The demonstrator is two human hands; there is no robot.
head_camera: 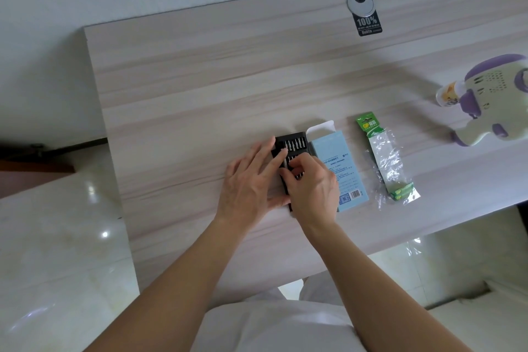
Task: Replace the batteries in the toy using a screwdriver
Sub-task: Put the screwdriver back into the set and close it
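- Bracing the case, the left hand lay flat on the surface. Its fingers were straight and its tips pressed on the black tray's left edge, likely to stop it sliding while it was picked at.
- The right hand hunched over the tray, fingers curled down among the bits. Whether one was already pinched, I could not tell; the knuckles hid it.
- The blue box lay against the case's right side with its flap open, presumably the sleeve the case came from.
- The batteries sat in their green pack and clear wrap just right of the box, within easy reach for the swap.
- The toy, purple and white, lay well apart at the far right and was partly cut off by the frame. Neither hand was on it, and its battery door couldn't be made out.
- My read was that the step in hand was choosing a bit, so the job had barely begun.
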